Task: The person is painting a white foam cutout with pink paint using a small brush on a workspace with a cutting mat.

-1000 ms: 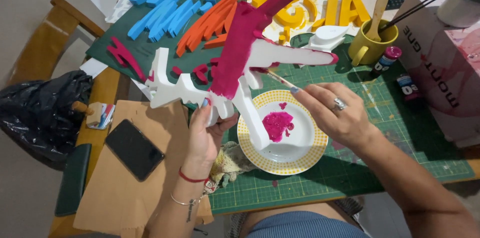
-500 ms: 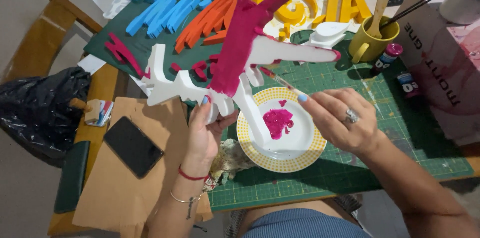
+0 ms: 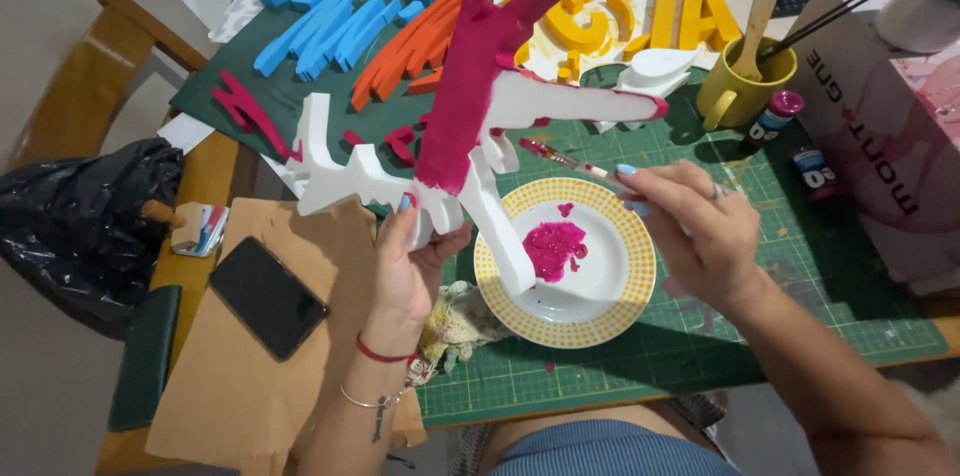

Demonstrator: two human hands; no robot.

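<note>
Our left hand gripped the foam cutout, half magenta, half bare white; our right hand pinched the brush beside it.

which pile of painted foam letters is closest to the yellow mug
The yellow letters, lying just left of the mug. The orange, blue and magenta piles lie farther left.

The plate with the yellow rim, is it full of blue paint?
No, the plate holds only a pink paint blob on its white middle.
</note>
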